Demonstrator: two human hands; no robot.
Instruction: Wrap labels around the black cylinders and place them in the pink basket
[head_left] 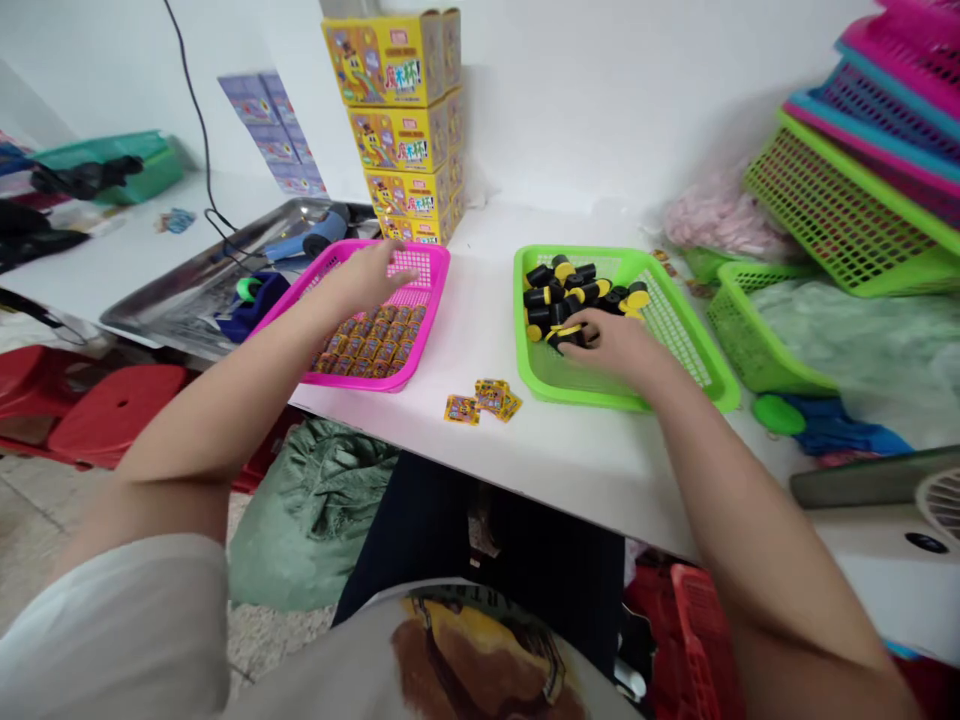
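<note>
My left hand (367,272) reaches into the pink basket (433,300), fingers stretched flat over its bare far part, above rows of small orange packets (373,343). My right hand (615,343) rests inside the green basket (697,365), fingers curled around black-and-yellow pieces at the edge of the pile of black and yellow parts (574,290). A few loose orange packets (484,400) lie on the white table (480,330) between the two baskets.
A stack of yellow boxes (401,125) stands behind the pink basket. A metal tray (202,285) with tools lies at left. Stacked coloured baskets (862,170) and a green basket with plastic bags (757,330) fill the right. A fan (915,490) sits near right.
</note>
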